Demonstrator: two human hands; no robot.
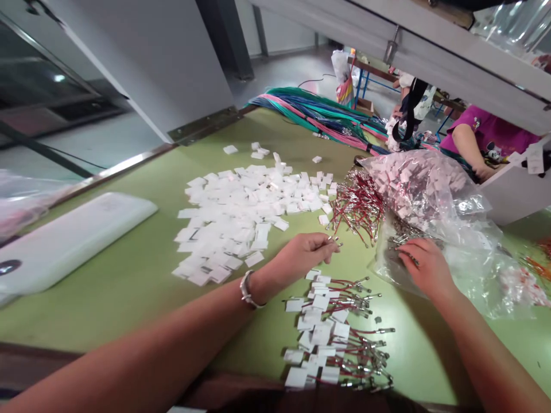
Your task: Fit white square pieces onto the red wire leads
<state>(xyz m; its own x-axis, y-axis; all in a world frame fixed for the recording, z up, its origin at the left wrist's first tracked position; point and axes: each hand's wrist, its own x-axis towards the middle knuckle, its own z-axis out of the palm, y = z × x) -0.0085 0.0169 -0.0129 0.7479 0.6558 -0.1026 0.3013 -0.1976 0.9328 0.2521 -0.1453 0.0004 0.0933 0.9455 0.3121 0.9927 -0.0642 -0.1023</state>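
Observation:
Small metal-ended pieces stick out from the closed fingertips of my left hand (316, 248), above a stack of white tags with red wires (321, 332). My right hand (426, 265) has its fingers bent over a pile of small metal parts (404, 234) on clear plastic; a small metal piece shows at its fingertips. A wide spread of white tags (241, 206) lies left of my left hand. Behind my hands is a heap of short red wires (359, 203) with metal ends. A clear bag of white connectors (422, 178) rests beyond my right hand.
A long white wrapped package (81, 241) lies on the green table (150, 298) at the left. Bundled green, blue and pink cables (310, 115) run along the back. A person in a purple shirt (495, 135) is at the far right, by a white box (520, 189). Orange wires (538, 267) lie at the right edge.

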